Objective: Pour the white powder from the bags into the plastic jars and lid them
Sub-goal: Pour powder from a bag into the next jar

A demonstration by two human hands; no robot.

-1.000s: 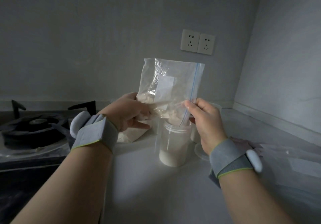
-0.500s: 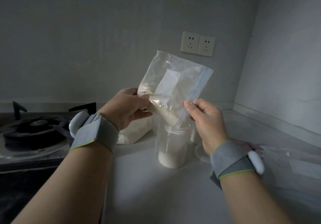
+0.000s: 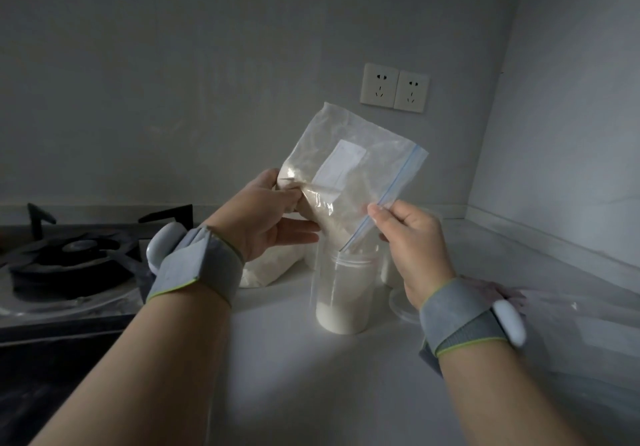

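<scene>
No text is showing that can be read. The white label [image 3: 341, 165] on the bag [image 3: 367, 203] is facing the camera, but nothing legible is appearing on it.

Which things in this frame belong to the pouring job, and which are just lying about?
Job: zip bag, gripped by left hand and right hand, tipped at the open jar; second powder bag behind; loose lid beside the jar.
Lying about: gas stove; wall sockets.
</scene>
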